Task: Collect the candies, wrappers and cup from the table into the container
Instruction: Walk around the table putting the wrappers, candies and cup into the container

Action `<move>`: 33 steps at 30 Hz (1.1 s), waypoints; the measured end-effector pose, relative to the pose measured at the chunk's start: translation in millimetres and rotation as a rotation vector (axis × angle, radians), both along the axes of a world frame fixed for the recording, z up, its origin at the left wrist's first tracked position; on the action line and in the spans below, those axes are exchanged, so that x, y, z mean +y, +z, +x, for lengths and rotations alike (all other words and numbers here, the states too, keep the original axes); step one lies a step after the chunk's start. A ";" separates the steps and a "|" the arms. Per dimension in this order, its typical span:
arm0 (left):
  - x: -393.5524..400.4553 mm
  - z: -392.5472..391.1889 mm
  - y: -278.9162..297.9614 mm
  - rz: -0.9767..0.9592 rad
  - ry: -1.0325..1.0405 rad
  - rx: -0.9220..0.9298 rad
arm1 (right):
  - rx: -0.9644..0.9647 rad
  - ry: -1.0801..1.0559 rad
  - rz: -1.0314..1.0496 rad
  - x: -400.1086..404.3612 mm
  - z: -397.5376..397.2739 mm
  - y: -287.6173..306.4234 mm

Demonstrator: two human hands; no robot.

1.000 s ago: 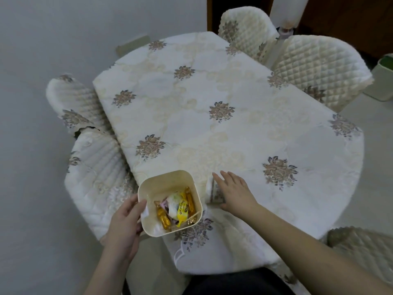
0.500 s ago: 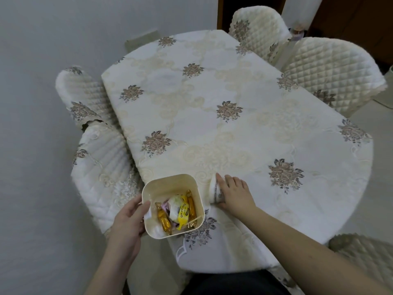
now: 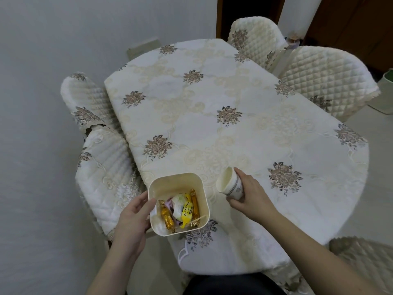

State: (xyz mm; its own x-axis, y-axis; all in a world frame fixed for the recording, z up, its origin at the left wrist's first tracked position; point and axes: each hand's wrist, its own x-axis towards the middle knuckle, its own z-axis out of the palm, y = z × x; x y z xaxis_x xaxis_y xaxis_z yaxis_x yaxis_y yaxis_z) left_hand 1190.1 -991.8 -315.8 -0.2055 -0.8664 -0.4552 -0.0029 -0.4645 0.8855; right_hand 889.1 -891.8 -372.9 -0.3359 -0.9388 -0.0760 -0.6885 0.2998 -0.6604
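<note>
A cream square container (image 3: 176, 179) sits at the table's near left corner, and my left hand (image 3: 133, 216) grips its left wall. Inside it lie gold-wrapped candies (image 3: 167, 218) and a yellow and white wrapper (image 3: 184, 206). My right hand (image 3: 248, 194) holds a white paper cup (image 3: 229, 184) just right of the container, lifted off the cloth and tilted with its mouth towards the upper left. The cup looks empty.
The table (image 3: 234, 103) is covered by a cream cloth with brown flower motifs. Quilted chairs stand at the left (image 3: 102, 162), far right (image 3: 323, 77) and near right (image 3: 365, 258). A grey wall runs along the left. A pale bin (image 3: 385, 90) stands at the right edge.
My right hand has closed on the cup, which lay on its side on the cloth, and lifted it. My left hand stays on the container.
</note>
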 end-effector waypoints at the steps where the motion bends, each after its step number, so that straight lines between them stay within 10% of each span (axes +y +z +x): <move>1: 0.2 -0.7 0.4 0.002 -0.006 0.005 | -0.088 0.005 -0.056 4.0 0.5 12.5; 9: 7.5 -15.0 7.2 0.003 -0.030 -0.006 | -0.199 0.081 -0.258 11.6 21.9 98.4; 17: 14.5 -24.7 11.4 0.007 -0.038 0.011 | 0.450 0.366 -0.072 3.8 64.3 114.2; 33: 20.3 -27.5 10.7 0.027 -0.038 0.021 | 0.286 0.258 -0.150 1.2 59.9 121.2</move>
